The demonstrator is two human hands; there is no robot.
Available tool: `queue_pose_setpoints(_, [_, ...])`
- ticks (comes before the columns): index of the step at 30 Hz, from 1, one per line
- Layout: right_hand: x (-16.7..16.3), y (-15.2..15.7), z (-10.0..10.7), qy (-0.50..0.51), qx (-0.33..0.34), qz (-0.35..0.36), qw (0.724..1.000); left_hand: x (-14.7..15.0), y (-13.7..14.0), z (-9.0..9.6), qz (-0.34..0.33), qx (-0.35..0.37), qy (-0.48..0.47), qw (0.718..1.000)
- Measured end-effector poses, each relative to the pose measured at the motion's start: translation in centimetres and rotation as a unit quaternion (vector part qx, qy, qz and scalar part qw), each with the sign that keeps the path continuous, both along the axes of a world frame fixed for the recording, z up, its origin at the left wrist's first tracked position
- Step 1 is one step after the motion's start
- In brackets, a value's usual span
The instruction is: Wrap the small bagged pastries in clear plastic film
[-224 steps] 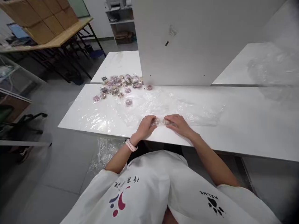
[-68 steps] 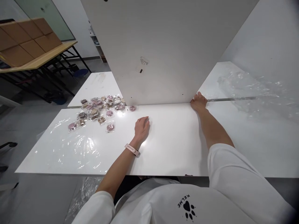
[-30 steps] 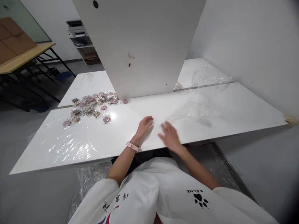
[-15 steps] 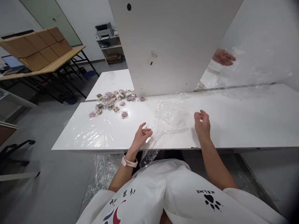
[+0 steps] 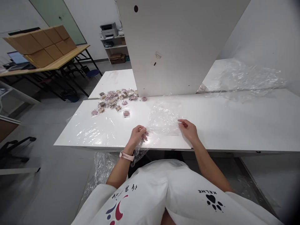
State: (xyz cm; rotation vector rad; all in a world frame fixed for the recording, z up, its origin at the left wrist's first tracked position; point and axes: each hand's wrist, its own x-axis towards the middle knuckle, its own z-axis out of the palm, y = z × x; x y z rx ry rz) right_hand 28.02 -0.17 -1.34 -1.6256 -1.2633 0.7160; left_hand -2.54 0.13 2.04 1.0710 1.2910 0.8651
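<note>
A crinkled clear plastic bag [image 5: 164, 117] lies flat on the white table in front of me. At its left near corner is my left hand [image 5: 137, 135], its fingers closed in a pinch on the plastic; a strip trails from there over the table's edge. My right hand [image 5: 189, 130] has its fingertips at the bag's right edge, thumb and fingers curled together on it. Up and to the left lies a loose pile of small individually wrapped sweets [image 5: 112, 100], pink, brown and yellowish. One wrapped pink piece [image 5: 126, 113] sits apart, nearer to me.
An upright white panel [image 5: 173, 47] rises behind the table [image 5: 234, 125]. More crumpled clear plastic [image 5: 253, 79] is heaped at the back right. Plastic also hangs below the front edge at left. Cardboard boxes [image 5: 44, 47] stand on a wooden table far left.
My right hand has moved left to the bag's edge, and my left hand has closed on its corner. The bag lies flatter. Another person's hand at the back right has gone from view.
</note>
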Motion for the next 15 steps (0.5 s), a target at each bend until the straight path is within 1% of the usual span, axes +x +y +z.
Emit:
queue_pose_setpoints(2, [-0.3,-0.3,1.3,0.139,0.005,-0.011,0.990,-0.9,-0.2,0.4,0.006,0.010,-0.001,1.000])
queue_pose_setpoints(3, [-0.4,-0.4,2.3,0.206,0.015,-0.020,0.978,-1.1,-0.3,0.9,0.007,0.037,0.017,0.999])
queue_pose_setpoints(5, [-0.4,-0.6,4.8,0.303,0.049,-0.037,0.951,-1.4,-0.6,2.7,0.002,0.128,0.095,0.987])
queue_pose_setpoints(6, [-0.3,-0.8,6.2,0.330,0.074,-0.048,0.940,-1.5,-0.9,3.9,0.008,0.187,0.152,0.971])
queue_pose_setpoints(7, [0.0,-1.1,7.8,0.346,0.101,-0.062,0.931,-1.7,-1.2,5.2,0.022,0.248,0.211,0.945])
queue_pose_setpoints(8, [0.3,-1.6,9.3,0.356,0.131,-0.081,0.922,-1.8,-1.7,6.4,0.043,0.307,0.265,0.913])
queue_pose_setpoints(10, [1.1,-3.1,11.7,0.362,0.194,-0.119,0.904,-2.4,-2.9,8.5,0.112,0.415,0.339,0.837])
queue_pose_setpoints(11, [1.5,-4.0,12.5,0.362,0.223,-0.131,0.896,-2.6,-3.7,9.1,0.146,0.463,0.358,0.798])
queue_pose_setpoints(12, [2.0,-5.0,12.9,0.359,0.245,-0.141,0.890,-2.9,-4.6,9.4,0.170,0.505,0.371,0.761])
queue_pose_setpoints(13, [2.5,-6.0,12.9,0.351,0.256,-0.148,0.888,-3.1,-5.5,9.3,0.180,0.538,0.381,0.730])
queue_pose_setpoints(14, [2.9,-6.8,12.4,0.337,0.255,-0.159,0.892,-3.2,-6.3,9.0,0.166,0.556,0.392,0.714])
queue_pose_setpoints(15, [3.4,-7.6,11.6,0.320,0.238,-0.174,0.900,-3.3,-7.1,8.5,0.123,0.553,0.404,0.718])
